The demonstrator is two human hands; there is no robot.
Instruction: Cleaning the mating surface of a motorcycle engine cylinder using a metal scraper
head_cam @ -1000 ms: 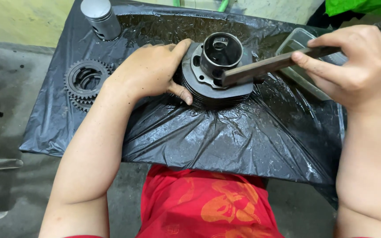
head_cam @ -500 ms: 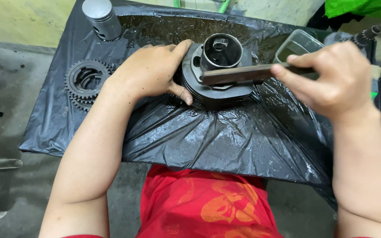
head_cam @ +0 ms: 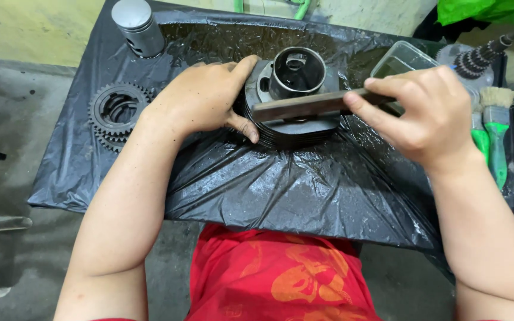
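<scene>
A dark finned engine cylinder (head_cam: 295,128) with a grey round sleeve (head_cam: 297,72) stands on a wet black plastic sheet (head_cam: 281,184). My left hand (head_cam: 200,98) grips the cylinder's left side, thumb along its front edge. My right hand (head_cam: 423,113) holds a flat grey metal bar (head_cam: 298,106) that lies across the cylinder's top face, just in front of the sleeve.
A silver piston (head_cam: 138,25) stands at the sheet's far left. A stack of toothed gears (head_cam: 114,113) lies left of my left hand. A clear plastic tub (head_cam: 403,59), a geared shaft (head_cam: 477,56) and green-handled brushes (head_cam: 495,128) sit at the right.
My right hand has drawn the bar leftward and toward me across the cylinder's top, from an angled lie to a nearly level one. My left hand has stayed on the cylinder.
</scene>
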